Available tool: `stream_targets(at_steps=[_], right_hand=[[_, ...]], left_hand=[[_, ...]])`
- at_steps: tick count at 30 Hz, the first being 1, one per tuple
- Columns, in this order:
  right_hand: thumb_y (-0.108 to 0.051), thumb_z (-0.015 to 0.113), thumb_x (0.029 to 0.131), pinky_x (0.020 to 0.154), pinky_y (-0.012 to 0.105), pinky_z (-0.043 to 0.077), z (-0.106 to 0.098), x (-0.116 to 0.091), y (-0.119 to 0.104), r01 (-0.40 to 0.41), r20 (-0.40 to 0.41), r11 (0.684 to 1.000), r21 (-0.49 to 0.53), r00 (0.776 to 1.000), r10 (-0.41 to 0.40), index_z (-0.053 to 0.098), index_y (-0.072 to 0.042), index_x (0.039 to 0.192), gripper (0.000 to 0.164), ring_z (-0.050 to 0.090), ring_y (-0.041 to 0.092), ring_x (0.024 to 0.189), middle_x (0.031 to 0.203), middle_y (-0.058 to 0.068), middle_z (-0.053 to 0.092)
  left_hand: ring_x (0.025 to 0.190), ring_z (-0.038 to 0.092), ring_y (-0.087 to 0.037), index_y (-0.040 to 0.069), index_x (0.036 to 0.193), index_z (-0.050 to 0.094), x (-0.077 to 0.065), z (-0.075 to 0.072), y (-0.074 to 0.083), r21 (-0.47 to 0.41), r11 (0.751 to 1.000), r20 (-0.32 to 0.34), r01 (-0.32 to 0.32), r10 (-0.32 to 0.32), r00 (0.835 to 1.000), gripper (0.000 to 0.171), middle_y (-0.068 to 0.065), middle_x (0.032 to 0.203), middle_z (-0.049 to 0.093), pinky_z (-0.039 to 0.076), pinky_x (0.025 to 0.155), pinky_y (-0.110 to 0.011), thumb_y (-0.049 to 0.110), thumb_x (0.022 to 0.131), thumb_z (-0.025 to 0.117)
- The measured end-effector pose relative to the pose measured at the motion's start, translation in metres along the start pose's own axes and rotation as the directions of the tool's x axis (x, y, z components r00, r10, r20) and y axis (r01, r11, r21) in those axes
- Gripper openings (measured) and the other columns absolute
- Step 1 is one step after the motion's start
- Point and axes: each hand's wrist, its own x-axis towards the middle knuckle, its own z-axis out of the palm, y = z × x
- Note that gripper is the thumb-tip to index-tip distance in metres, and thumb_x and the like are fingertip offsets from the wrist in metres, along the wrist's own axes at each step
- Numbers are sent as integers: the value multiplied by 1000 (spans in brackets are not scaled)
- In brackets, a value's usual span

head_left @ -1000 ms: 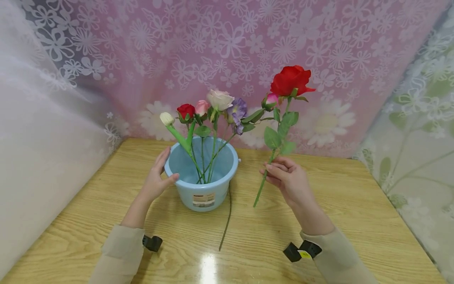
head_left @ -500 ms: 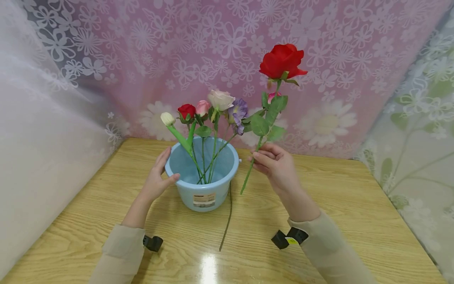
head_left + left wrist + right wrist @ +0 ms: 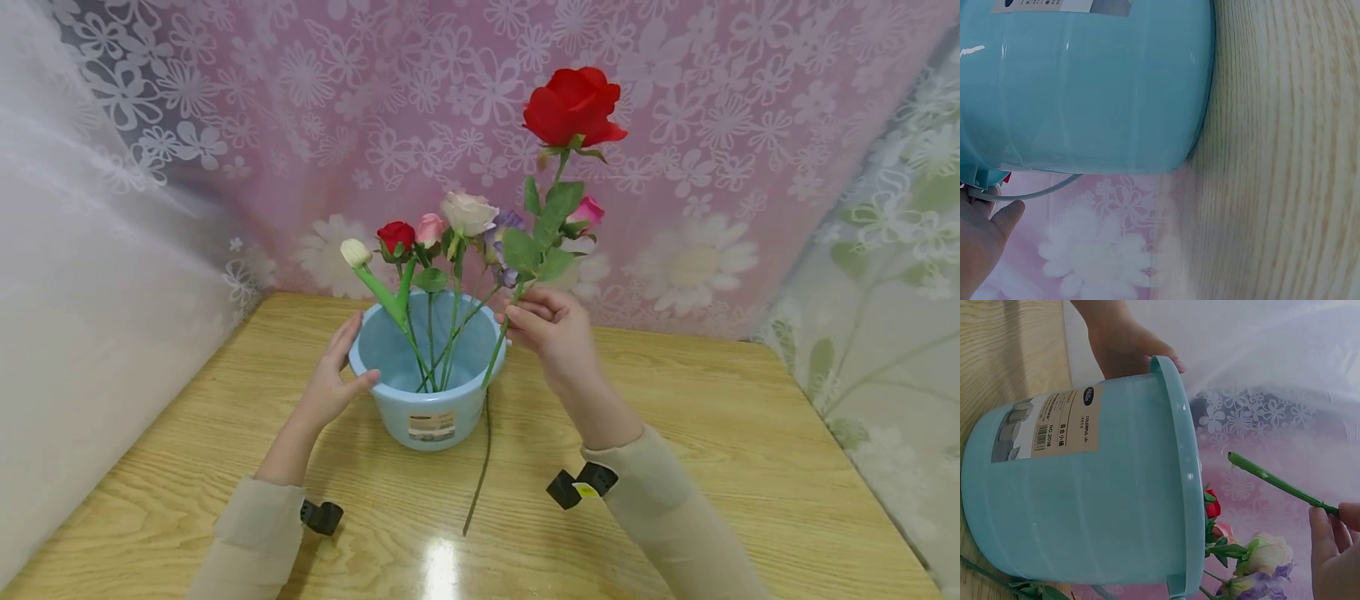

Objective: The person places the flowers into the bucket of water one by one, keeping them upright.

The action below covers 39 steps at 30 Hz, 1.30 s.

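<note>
In the head view, a light blue bucket (image 3: pixel 420 417) stands on the table with several artificial flowers in it, among them a white tulip (image 3: pixel 356 252) and a pale rose (image 3: pixel 469 213). My left hand (image 3: pixel 330 375) holds its left side, thumb at the front rim. With thumb and fingers, my right hand (image 3: pixel 558 333) pinches the green stem of a large red rose (image 3: pixel 573 108); a pink bud (image 3: pixel 587 212) shows beside its leaves. The rose's lower end overlaps the bucket's right rim in this view. The right wrist view shows the cut stem (image 3: pixel 1279 482) above rim height.
A dark thin stem (image 3: pixel 480 475) lies on the wooden table (image 3: pixel 712 417) in front of the bucket, its far part hidden behind it. The bucket's handle (image 3: pixel 1035 191) hangs at the side. A pink flowered curtain (image 3: pixel 337 125) forms the back.
My right hand has carried the red rose leftward and up, from beside the bucket to its right rim. The pink bud has swung to the stem's right. My left hand stays put.
</note>
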Motion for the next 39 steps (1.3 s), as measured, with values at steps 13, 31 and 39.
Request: stream_targets(at_steps=[13,31,39], right_hand=[[4,56,83,74,30,51,20,13,15,-81,-19,993,-90,997,80,53,7,100,17,63,14,77,89,9,64],[3,59,81,73,32,51,32,12,45,-104,8,971,-213,994,108,56,9,101,21,63,16,77,97,20,62],[4,60,80,72,31,51,37,10,51,-74,48,956,-283,995,91,56,12,101,23,63,20,80,96,24,61]], left_hand=[[127,20,-36,-1,140,16,1,-2,-24,25,1000,6,-2,2,1000,79,-20,143,14,22,101,-50,13,78,62],[125,19,-41,-8,137,15,0,-1,-3,-9,1000,8,5,-4,1000,79,-27,140,13,21,100,-52,17,78,61],[126,19,-40,-9,137,16,1,0,-1,-8,1000,3,3,-3,1000,76,-27,140,13,20,101,-51,8,76,58]])
